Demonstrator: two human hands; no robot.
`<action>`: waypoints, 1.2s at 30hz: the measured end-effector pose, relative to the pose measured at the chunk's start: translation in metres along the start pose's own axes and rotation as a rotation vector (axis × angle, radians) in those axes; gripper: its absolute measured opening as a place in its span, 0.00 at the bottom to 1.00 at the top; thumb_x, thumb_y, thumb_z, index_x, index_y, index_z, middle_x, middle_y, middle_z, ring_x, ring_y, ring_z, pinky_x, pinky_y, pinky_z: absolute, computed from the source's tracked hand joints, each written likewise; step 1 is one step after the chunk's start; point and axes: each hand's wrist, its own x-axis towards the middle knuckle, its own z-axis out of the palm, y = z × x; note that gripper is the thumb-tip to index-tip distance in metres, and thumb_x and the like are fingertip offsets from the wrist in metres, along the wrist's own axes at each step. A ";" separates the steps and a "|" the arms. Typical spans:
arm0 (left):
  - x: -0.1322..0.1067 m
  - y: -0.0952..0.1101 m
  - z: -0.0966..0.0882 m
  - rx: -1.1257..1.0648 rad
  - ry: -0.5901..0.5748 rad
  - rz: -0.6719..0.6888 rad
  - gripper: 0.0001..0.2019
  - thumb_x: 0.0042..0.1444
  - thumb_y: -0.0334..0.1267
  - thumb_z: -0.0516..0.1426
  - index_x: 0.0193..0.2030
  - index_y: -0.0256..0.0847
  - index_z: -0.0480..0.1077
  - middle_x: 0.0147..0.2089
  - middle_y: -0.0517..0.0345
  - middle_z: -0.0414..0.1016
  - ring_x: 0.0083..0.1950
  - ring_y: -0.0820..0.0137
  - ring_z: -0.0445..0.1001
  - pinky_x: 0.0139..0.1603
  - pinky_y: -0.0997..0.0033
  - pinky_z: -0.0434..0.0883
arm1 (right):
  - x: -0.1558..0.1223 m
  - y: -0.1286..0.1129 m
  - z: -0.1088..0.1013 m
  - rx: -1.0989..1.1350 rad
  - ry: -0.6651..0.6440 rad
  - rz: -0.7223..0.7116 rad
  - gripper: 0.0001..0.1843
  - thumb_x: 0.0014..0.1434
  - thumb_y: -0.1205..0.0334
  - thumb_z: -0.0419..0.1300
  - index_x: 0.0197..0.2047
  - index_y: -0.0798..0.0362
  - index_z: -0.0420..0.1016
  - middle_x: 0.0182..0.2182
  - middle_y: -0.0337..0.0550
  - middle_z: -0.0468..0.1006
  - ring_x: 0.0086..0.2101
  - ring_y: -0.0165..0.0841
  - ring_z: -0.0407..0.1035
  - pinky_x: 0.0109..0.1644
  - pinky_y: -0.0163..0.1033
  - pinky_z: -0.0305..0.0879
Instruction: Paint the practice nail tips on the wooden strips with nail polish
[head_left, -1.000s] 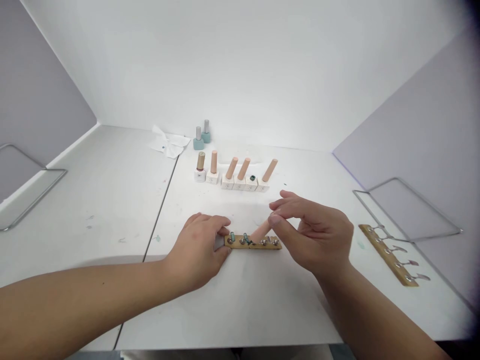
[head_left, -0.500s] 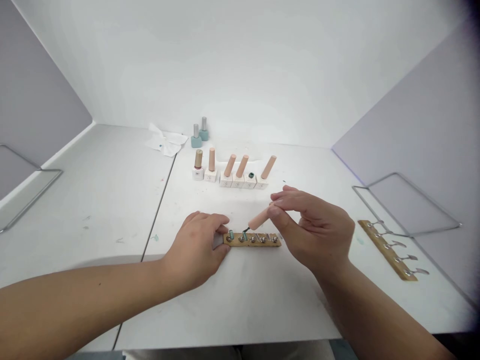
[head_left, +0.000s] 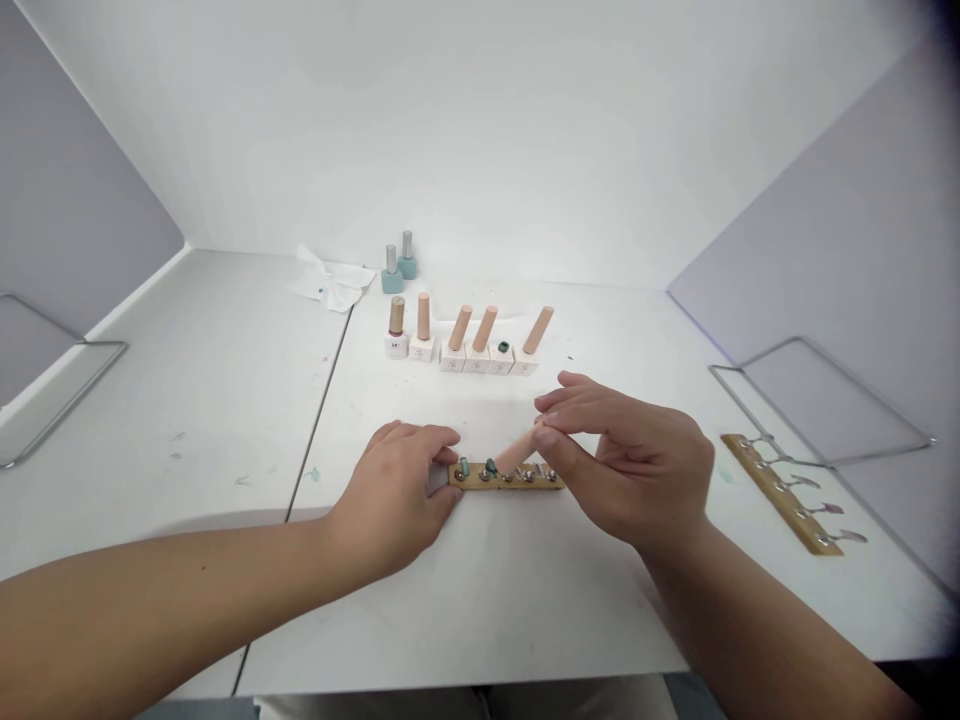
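Note:
My left hand (head_left: 405, 483) grips the left end of a wooden nail-tip stand (head_left: 517, 485) between thumb and fingers. The stand lies on the table and carries a row of nail tips on metal holders; the leftmost nail tip (head_left: 464, 466) is green. My right hand (head_left: 630, 455) pinches the peach handle of a nail polish brush (head_left: 519, 452). The handle slants down to the left, and its brush end is at the second nail tip (head_left: 491, 466), which shows green. An uncapped white polish bottle (head_left: 500, 360) with a dark green neck stands behind, among capped ones.
Capped polish bottles (head_left: 453, 357) stand in a row behind my hands, with two blue bottles (head_left: 391, 281) farther back. A crumpled tissue (head_left: 334, 285) lies at the back left. A second nail-tip stand (head_left: 780, 497) and a wire frame (head_left: 825, 460) are on the right.
The brush handle has tipped lower and its end has shifted slightly over the second nail tip. My left hand keeps its hold on the stand.

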 end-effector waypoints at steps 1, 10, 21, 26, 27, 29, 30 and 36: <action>0.000 0.000 0.000 0.001 -0.002 0.000 0.18 0.51 0.31 0.58 0.50 0.42 0.66 0.43 0.57 0.77 0.48 0.60 0.72 0.51 0.53 0.71 | 0.000 0.000 0.000 0.003 -0.008 0.003 0.11 0.49 0.74 0.62 0.28 0.46 0.72 0.22 0.30 0.78 0.30 0.31 0.74 0.51 0.49 0.71; 0.000 0.001 -0.001 0.006 -0.005 -0.014 0.18 0.51 0.31 0.58 0.50 0.42 0.66 0.43 0.57 0.77 0.49 0.60 0.72 0.50 0.53 0.71 | -0.002 0.000 -0.001 0.017 -0.003 -0.001 0.10 0.48 0.74 0.63 0.30 0.48 0.72 0.21 0.31 0.77 0.29 0.31 0.74 0.51 0.50 0.71; 0.001 0.000 0.000 0.010 -0.003 -0.009 0.19 0.51 0.32 0.58 0.51 0.43 0.65 0.43 0.57 0.77 0.49 0.60 0.72 0.51 0.53 0.70 | -0.002 0.004 0.004 -0.061 0.053 0.144 0.08 0.50 0.70 0.63 0.26 0.46 0.73 0.21 0.31 0.75 0.29 0.30 0.74 0.52 0.52 0.71; 0.000 -0.001 0.001 0.010 0.006 0.002 0.19 0.51 0.31 0.58 0.50 0.43 0.65 0.43 0.58 0.77 0.49 0.60 0.72 0.51 0.53 0.70 | -0.002 0.005 0.008 -0.061 0.069 0.195 0.09 0.52 0.70 0.63 0.26 0.45 0.74 0.21 0.28 0.76 0.29 0.29 0.74 0.56 0.52 0.69; 0.000 -0.001 0.001 0.010 0.005 0.002 0.19 0.51 0.31 0.58 0.50 0.43 0.65 0.43 0.58 0.77 0.49 0.60 0.72 0.51 0.53 0.70 | -0.001 0.005 0.008 -0.057 0.066 0.208 0.09 0.52 0.70 0.62 0.26 0.45 0.74 0.21 0.28 0.77 0.29 0.29 0.74 0.56 0.51 0.68; 0.000 -0.001 0.000 0.011 0.003 -0.003 0.18 0.51 0.32 0.58 0.50 0.43 0.65 0.43 0.58 0.77 0.49 0.60 0.72 0.51 0.53 0.70 | 0.000 0.004 0.009 -0.051 0.057 0.231 0.10 0.53 0.71 0.61 0.27 0.45 0.74 0.21 0.28 0.78 0.31 0.29 0.74 0.57 0.51 0.67; 0.000 -0.001 0.000 0.012 0.002 -0.005 0.18 0.51 0.32 0.58 0.50 0.43 0.66 0.43 0.57 0.77 0.49 0.60 0.72 0.51 0.53 0.70 | 0.000 0.004 0.009 -0.045 0.053 0.234 0.10 0.53 0.71 0.61 0.27 0.45 0.74 0.21 0.29 0.78 0.32 0.29 0.74 0.57 0.51 0.67; 0.000 -0.001 0.001 0.021 0.019 0.016 0.18 0.50 0.32 0.58 0.50 0.44 0.66 0.42 0.58 0.77 0.48 0.61 0.73 0.51 0.53 0.70 | -0.001 0.005 0.008 0.031 0.078 0.199 0.10 0.53 0.72 0.61 0.30 0.45 0.75 0.23 0.30 0.79 0.32 0.31 0.74 0.56 0.52 0.68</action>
